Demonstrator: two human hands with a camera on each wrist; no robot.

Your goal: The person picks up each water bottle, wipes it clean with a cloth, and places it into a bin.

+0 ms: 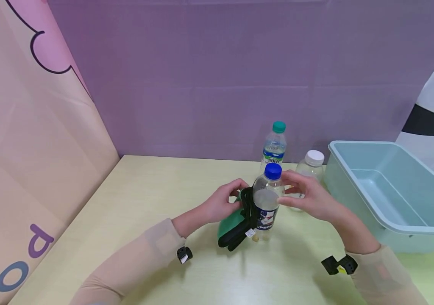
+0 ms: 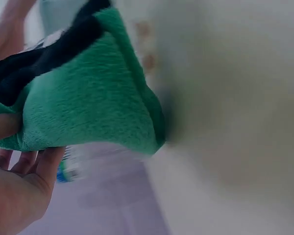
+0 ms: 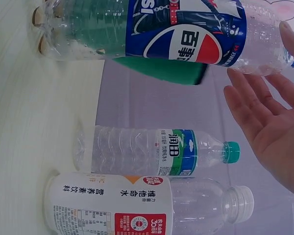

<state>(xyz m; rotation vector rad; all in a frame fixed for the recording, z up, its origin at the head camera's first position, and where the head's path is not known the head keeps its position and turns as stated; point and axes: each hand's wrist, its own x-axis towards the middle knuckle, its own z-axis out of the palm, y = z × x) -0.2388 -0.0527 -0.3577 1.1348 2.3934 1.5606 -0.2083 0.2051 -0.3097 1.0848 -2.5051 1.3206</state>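
In the head view my left hand grips a green fuzzy cloth with thick black edging and a small white tag. In the left wrist view the thumb lies on one side of the cloth and the fingers on the other. The cloth is held against the left side of a clear Pepsi bottle with a blue cap. The bottle stands upright on the table. On its right, my right hand reaches around the bottle's shoulder with fingers extended and thumb in front; firm contact cannot be made out.
Behind stands a water bottle with a green cap. A white-capped drink bottle is partly hidden behind my right hand in the head view. A light blue plastic basin sits at the right of the pale table. Purple cloth hangs behind.
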